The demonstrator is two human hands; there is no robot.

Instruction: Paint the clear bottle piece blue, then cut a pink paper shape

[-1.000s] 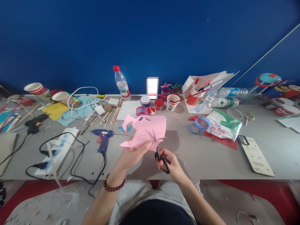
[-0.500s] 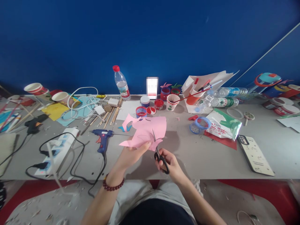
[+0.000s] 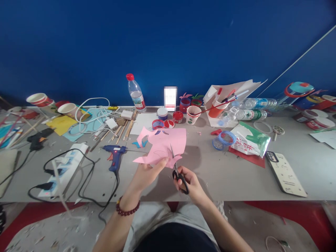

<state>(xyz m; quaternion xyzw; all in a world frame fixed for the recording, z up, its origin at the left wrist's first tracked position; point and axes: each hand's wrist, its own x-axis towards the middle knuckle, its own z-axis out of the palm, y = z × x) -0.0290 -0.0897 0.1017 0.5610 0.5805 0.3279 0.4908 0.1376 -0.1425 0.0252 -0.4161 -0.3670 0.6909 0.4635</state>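
Note:
A sheet of pink paper [image 3: 168, 141] with cut, jagged edges is held above the table's front half. My left hand [image 3: 148, 173] pinches its lower edge, the thumb lying on top. In my right hand [image 3: 190, 182] is a pair of scissors [image 3: 181, 178] with black handles, my fingers in the loops. The scissor blades reach into the paper's lower right part, beside a curved cut strip. Faint drawn outlines show on the pink surface. Under the paper's left side lies a small blue paper scrap [image 3: 139, 144].
Left of the paper lies a blue glue gun [image 3: 115, 155], its cord running near a white power strip [image 3: 65, 168]. Behind stand paint jars [image 3: 177, 117], a paper cup [image 3: 193, 114] and a water bottle [image 3: 136, 94]. At right are a phone [image 3: 286, 173] and a blue tape ring [image 3: 227, 137].
The pink paper's upper edge has risen slightly and its sheet has tilted a little. Both hands stay nearly in place, with the scissors still at the same cut.

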